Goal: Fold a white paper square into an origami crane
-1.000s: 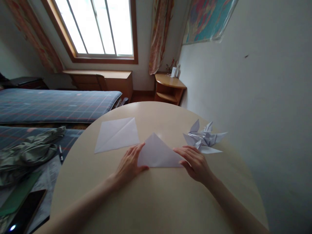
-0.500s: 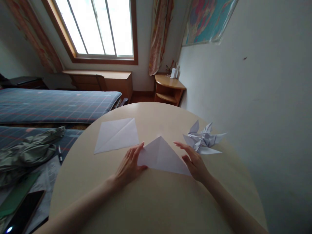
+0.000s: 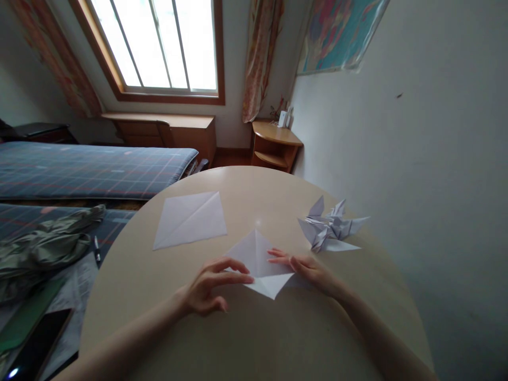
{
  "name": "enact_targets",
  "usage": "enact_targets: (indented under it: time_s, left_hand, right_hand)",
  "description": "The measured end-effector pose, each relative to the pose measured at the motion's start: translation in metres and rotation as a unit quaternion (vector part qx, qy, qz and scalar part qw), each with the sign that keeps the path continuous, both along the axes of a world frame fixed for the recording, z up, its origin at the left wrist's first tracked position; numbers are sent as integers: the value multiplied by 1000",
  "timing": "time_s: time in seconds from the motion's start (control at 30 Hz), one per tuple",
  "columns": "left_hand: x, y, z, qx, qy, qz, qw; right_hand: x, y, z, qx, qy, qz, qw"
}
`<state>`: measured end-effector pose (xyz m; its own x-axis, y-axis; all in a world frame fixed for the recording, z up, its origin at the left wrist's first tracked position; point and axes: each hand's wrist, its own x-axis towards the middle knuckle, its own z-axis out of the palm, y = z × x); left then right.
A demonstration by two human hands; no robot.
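A white sheet of paper (image 3: 254, 255) lies on the round table, creased down its middle, with its upper point away from me. A flap of it sticks out toward me at the bottom. My left hand (image 3: 212, 284) is at its left side, fingers apart, fingertips touching the flap's left part, thumb off the paper. My right hand (image 3: 307, 269) rests on the paper's right side with its fingers stretched out. Neither hand grips it.
A creased square sheet (image 3: 192, 219) lies at the table's left back. Several folded paper shapes (image 3: 333, 226) are heaped at the right. Left of the table (image 3: 254, 338) are crumpled cloth (image 3: 47, 248), a pen (image 3: 97, 250) and a phone (image 3: 39, 344).
The near edge of the paper now shows a flap pointing toward me. My left hand has shifted lower with its fingers over the paper, and my right hand has come in onto the sheet.
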<state>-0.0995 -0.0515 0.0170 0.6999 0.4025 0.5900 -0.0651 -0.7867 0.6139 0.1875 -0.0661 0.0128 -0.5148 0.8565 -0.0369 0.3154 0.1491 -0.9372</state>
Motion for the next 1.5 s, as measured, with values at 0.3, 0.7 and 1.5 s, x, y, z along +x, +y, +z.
enact_targets:
  time_s: [0.3,0.7,1.5]
  left_hand:
    - [-1,-1,1,-86,14,-17,996]
    - [8,-3,-6,33,207,55,976]
    - [5,-1,-24,64,398,235,884]
  right_hand:
    - [0,-4,10,19,-115,94,989]
    - [-15,-9,1,128,-329,112,929]
    - [-17,-16,7,171,-322,101,926]
